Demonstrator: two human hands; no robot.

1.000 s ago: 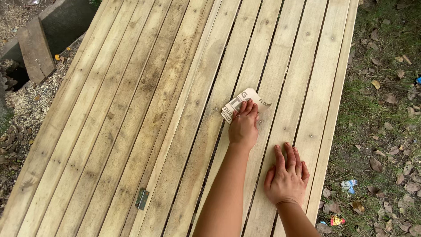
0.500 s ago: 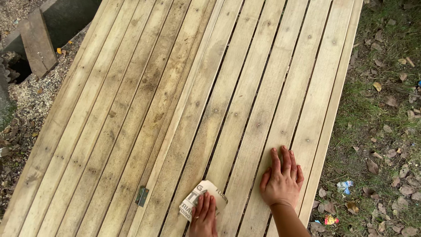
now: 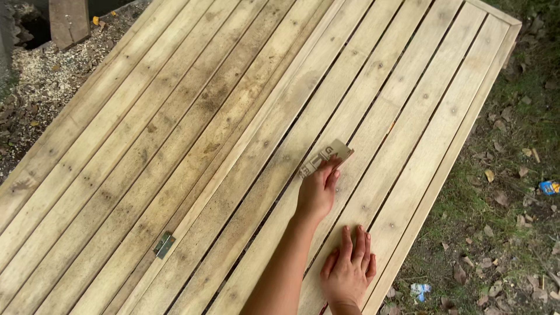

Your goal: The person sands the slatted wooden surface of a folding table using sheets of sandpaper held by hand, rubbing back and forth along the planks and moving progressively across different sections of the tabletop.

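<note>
A slatted wooden panel (image 3: 192,116) of pale planks fills most of the head view. My left hand (image 3: 318,189) presses a folded sheet of sandpaper (image 3: 326,156) flat against a plank near the middle right, fingers over its near end. My right hand (image 3: 349,268) lies flat with fingers spread on a plank near the panel's right edge, close to the bottom of the view, holding nothing.
A small metal hinge (image 3: 164,244) sits on the planks at lower left. Grass with dead leaves and bits of litter (image 3: 548,187) borders the right edge. Sawdust and a wooden board (image 3: 69,20) lie at the top left.
My left hand has slid the sandpaper along the plank, down toward me and then away again. My right hand stays flat on the panel. The camera view has shifted.
</note>
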